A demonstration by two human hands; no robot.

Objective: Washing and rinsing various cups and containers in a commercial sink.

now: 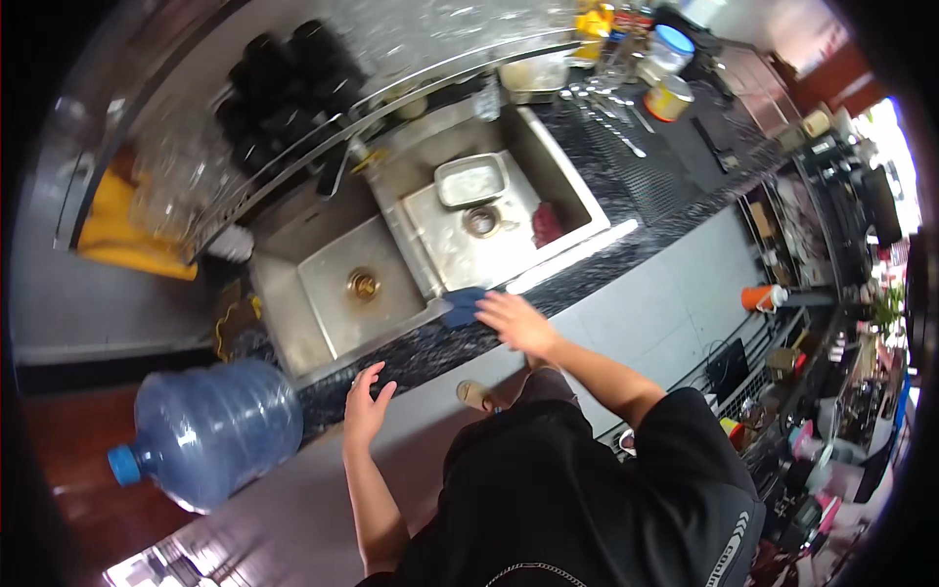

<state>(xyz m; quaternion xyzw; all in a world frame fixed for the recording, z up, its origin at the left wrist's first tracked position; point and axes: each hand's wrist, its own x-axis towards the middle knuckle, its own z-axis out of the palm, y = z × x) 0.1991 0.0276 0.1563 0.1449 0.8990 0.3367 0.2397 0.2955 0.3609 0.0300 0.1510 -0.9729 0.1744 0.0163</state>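
Observation:
My right hand point(517, 323) reaches over the front edge of the dark stone counter, fingers spread at the right side of a folded blue cloth point(463, 307); whether they press on it is hard to tell. The cloth lies by the front rim between the two basins of a steel sink point(433, 293). With fingers apart and nothing in it, my left hand point(367, 407) hovers near the counter's front edge, left of the cloth. In the right basin are a white rectangular tub point(472, 180) and a dark red cloth point(546, 224). A drain point(363, 284) shows in the left basin.
A large blue water bottle point(220, 433) lies on its side at the left. Black cups point(293, 95) and clear plastic ware stand on a rack behind the sink. To the right, metal utensils point(605, 121), jars and a black perforated mat point(645, 176) occupy the counter.

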